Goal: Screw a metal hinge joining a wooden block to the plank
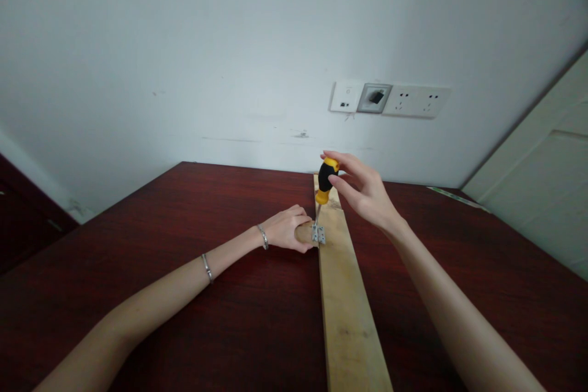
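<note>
A yellow and black screwdriver stands nearly upright in my right hand, its handle between thumb and fingers. The shaft points down to a small metal hinge; whether the tip sits in a screw is too small to tell. That hinge spans the edge of a long wooden plank and a small wooden piece beside it. My left hand is closed around the small piece, holding it against the plank's left side.
The plank lies lengthwise on a dark red wooden table, reaching towards the white wall. Sockets and switches are set in the wall. A thin flat strip lies at the far right edge, near a pale door.
</note>
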The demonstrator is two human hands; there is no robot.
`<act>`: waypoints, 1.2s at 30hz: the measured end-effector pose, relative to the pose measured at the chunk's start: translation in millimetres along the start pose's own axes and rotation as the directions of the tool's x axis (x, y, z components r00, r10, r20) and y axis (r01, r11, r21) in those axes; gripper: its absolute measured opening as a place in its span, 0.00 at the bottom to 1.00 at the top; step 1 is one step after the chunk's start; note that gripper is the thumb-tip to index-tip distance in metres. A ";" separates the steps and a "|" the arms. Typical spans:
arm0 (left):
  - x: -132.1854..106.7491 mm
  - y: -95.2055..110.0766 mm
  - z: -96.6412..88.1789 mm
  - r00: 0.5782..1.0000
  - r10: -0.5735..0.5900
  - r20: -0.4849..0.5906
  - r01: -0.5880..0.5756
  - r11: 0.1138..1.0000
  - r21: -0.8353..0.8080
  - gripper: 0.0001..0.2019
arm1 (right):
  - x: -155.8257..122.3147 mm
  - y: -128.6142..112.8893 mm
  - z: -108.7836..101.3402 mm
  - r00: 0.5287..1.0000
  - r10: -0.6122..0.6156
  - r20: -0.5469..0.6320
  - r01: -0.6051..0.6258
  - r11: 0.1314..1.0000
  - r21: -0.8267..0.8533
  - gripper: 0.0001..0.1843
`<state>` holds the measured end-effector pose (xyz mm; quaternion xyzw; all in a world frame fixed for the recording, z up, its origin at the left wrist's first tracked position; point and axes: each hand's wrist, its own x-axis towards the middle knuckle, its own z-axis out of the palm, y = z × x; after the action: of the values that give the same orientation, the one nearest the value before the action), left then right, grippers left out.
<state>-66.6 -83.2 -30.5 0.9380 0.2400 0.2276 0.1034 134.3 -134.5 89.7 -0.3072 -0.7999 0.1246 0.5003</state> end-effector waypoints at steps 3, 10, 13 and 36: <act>0.1 0.6 -0.3 1.000 0.005 -0.007 -0.005 1.000 -0.005 0.27 | 0.9 4.2 2.4 0.998 -0.045 -0.054 0.043 0.999 -0.031 0.19; -0.2 -0.5 0.9 1.000 -0.007 0.000 0.007 1.000 -0.012 0.27 | 1.8 -2.1 2.8 0.996 -0.061 -0.068 0.052 0.990 -0.132 0.18; 0.0 -0.3 0.4 1.000 -0.003 0.000 0.003 1.000 -0.009 0.27 | 0.9 -1.2 0.9 0.997 -0.076 -0.001 0.075 0.992 -0.104 0.21; 1.1 2.3 -2.1 0.999 0.029 -0.027 -0.029 1.000 -0.006 0.26 | 0.9 7.8 5.0 0.995 -0.059 -0.081 0.050 0.994 -0.100 0.21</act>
<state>-65.7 -84.5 -27.6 0.9380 0.2268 0.2423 0.1000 132.5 -127.3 84.0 -0.3145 -0.7913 0.0584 0.5210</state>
